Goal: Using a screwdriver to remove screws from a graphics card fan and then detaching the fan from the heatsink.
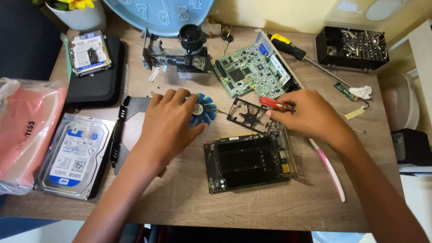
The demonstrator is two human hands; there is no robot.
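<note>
Head: left hand on blue fan; right hand holds red screwdriver.

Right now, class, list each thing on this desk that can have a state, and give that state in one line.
left hand: pressed on the blue fan, fingers spread
blue fan: loose on the desk, partly covered
right hand: closed on the red-handled screwdriver
red-handled screwdriver: held, lying nearly flat
black bracket: detached, lying flat
black heatsink card: fan off, fins bare
green circuit board: bare, face up
bit case: open
</note>
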